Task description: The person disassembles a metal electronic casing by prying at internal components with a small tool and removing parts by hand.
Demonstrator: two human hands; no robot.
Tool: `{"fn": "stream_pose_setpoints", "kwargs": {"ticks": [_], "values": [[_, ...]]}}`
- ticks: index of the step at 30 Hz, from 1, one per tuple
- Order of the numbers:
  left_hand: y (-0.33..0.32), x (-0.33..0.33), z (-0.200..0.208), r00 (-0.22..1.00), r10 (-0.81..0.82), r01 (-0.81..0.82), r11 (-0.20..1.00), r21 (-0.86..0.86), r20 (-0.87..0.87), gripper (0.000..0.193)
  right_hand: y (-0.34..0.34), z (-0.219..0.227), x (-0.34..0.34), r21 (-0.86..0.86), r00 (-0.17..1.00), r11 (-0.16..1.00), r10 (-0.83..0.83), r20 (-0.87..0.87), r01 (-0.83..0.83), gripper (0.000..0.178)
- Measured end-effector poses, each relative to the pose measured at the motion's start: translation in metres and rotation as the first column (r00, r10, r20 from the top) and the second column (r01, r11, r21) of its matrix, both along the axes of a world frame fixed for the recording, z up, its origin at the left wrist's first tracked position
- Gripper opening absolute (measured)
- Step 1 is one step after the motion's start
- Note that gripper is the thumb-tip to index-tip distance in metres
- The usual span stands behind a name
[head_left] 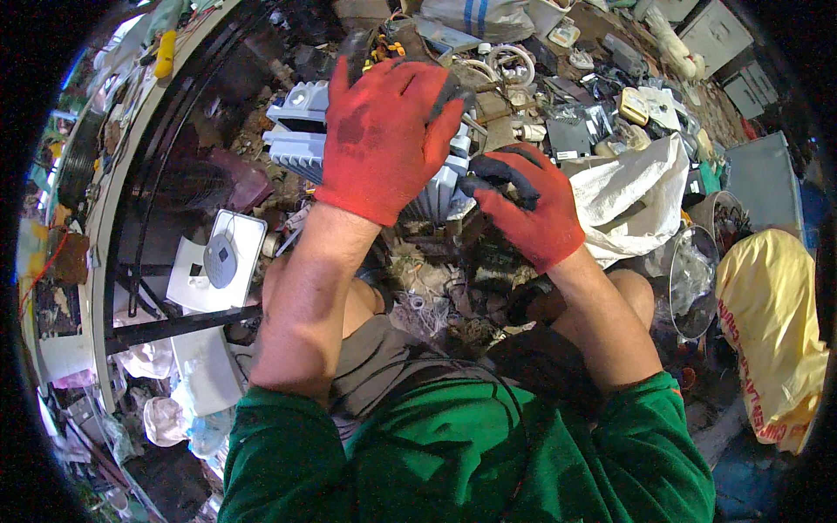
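A grey metal casing with cooling fins stands in front of me, above the littered ground between my knees. My left hand, in a red glove with dark fingertips, lies across its top and grips it, covering much of its middle. Just right of the casing is my right hand, gloved the same way. Its fingers are bent and apart from the thumb, with nothing visible in them. The thumb tip is close to the casing's side; whether it touches is unclear.
A white plate with a round grey disc leans at the left by a black metal frame. To the right lie a white sack, a clear plastic-filled container and a yellow sack. Electronic scrap covers the ground beyond.
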State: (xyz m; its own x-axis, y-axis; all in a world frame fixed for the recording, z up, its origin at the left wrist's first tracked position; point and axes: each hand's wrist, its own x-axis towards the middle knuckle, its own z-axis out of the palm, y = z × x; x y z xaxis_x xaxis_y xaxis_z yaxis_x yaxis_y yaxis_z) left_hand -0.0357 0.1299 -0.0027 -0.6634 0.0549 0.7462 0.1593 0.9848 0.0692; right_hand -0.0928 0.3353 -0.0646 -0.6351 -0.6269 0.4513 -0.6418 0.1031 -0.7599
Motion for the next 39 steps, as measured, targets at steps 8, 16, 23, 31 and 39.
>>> {"fn": "stream_pose_setpoints", "kwargs": {"ticks": [8,16,23,31,39], "values": [[-0.007,-0.001,-0.002,0.996,0.089,-0.089,0.993,0.076,-0.003,0.026,-0.006,0.002,0.003,0.008,0.995,0.996,-0.09,-0.042,0.09,0.038],[-0.022,-0.005,-0.002,0.998,-0.059,0.057,0.992,0.116,0.013,0.029,-0.004,0.0,-0.009,-0.027,0.988,0.999,-0.015,0.156,0.02,0.041],[-0.015,-0.005,0.0,0.999,-0.039,0.036,0.991,0.127,0.023,0.029,-0.005,-0.013,-0.006,-0.105,0.987,0.992,-0.055,0.15,0.071,0.037],[-0.013,-0.004,-0.002,0.997,0.029,-0.037,0.992,0.117,0.067,0.025,-0.002,-0.001,-0.008,0.006,0.998,0.998,-0.056,-0.008,0.056,0.037],[-0.01,0.004,0.003,0.992,0.017,-0.044,0.976,0.213,0.125,0.029,-0.004,0.0,-0.004,0.035,0.992,0.998,-0.055,0.11,0.052,0.038]]}}
